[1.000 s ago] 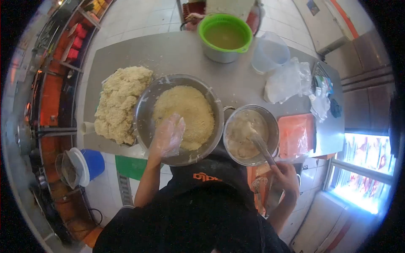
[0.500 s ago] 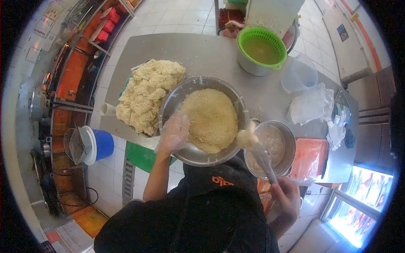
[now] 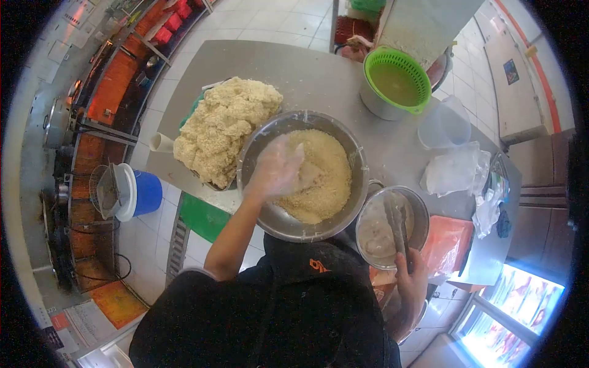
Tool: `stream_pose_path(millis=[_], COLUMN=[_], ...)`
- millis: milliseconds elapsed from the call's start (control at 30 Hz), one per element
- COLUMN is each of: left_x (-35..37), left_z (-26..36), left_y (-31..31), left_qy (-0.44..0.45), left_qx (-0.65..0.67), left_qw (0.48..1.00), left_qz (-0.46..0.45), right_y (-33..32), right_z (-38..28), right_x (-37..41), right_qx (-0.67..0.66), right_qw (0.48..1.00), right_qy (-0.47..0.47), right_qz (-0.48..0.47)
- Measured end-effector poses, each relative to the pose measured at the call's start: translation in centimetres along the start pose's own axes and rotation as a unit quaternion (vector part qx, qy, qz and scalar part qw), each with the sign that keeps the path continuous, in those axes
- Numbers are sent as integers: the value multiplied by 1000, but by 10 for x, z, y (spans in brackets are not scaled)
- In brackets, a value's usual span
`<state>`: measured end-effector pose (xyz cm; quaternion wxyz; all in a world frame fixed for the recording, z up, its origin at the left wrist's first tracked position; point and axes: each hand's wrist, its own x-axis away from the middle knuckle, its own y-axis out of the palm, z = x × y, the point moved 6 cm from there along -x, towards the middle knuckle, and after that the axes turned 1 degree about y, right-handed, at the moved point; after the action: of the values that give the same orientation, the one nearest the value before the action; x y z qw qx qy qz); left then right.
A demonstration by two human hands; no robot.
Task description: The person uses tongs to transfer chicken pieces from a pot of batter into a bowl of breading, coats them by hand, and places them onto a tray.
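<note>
Steel table point(image 3: 319, 67). Coated heap point(image 3: 224, 129) touches the crumb bowl point(image 3: 257, 202) on its left, batter bowl point(image 3: 368, 245) just right: all close to hand. Gloved left hand point(image 3: 276, 168) spread flat on crumbs. Right hand point(image 3: 412, 276) closed round tongs point(image 3: 397, 224), tips in batter.

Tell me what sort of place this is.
Most likely a commercial kitchen or food-stall prep area: a stainless steel table, a big metal bowl of crumbs beside a heap of breaded pieces, and a lit glass-door fridge. The right hand grips tongs in a smaller bowl.
</note>
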<state>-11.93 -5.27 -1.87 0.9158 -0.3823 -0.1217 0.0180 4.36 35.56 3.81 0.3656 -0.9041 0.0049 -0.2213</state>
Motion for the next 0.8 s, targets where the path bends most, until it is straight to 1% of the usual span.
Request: stream_pose_path(millis=[33,133,233,300,367,433,500,533,600,633,667,700,733,767,800], left_x=[-12,-30,-45,-69,-79,-90,-108,-106,-90,-68,-46,-19,0,0,-1], left_z=[6,33,32,-11,-24,-32,-50,-44,-58,-41,-24,9,20,5,-20], left_y=[11,50,103,150,167,159,162,150,132,108,83,47,27,27,38], left_qy=[-24,-43,-35,-38,-27,-4,54,84,-16,-44,-74,-80,-88,-13,63], left_qx=[-17,-172,-311,-301,-270,-214,-173,-151,-26,7,38,38,39,-45,-129], left_qw=[998,982,947,949,955,963,976,980,979,973,965,964,964,983,984], left_qz=[-51,-60,-79,-87,-118,-163,-122,-103,-201,-227,-250,-249,-247,-176,-103], right_y=[2,-1,-1,1,1,3,8,9,6,5,6,7,9,11,11], right_z=[12,17,26,34,40,44,60,59,57,55,61,73,77,74,67], right_x=[-1,4,12,20,25,25,23,23,24,26,25,20,18,17,16], right_qx=[-17,-23,35,31,17,-7,-11,-14,-12,-10,-7,-2,3,-6,-14], right_qw=[1000,998,998,996,995,993,992,992,990,988,990,992,993,993,993], right_qy=[-14,50,28,45,72,101,89,85,113,127,113,96,78,78,77], right_qz=[14,14,50,68,74,66,84,94,86,81,84,84,83,83,83])
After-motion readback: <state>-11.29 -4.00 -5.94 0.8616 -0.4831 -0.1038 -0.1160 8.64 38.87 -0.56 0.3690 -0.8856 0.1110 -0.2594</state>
